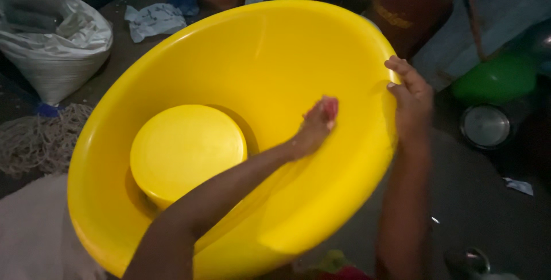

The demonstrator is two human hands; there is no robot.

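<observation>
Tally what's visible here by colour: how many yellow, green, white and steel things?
Yellow: 1, the tub, gripped at the rim by the right hand, with the left hand pressing a pink scrubber inside.
Green: 1, round vessel.
White: 1, sack.
Steel: 1, bowl.
Total: 4.

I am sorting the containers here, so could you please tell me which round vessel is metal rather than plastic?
The small steel bowl on the floor at right, shiny and grey; the tub is yellow plastic, the vessel behind the bowl green.

tub (241, 44) btm edge cut off, left hand (315, 128) blurred
</observation>
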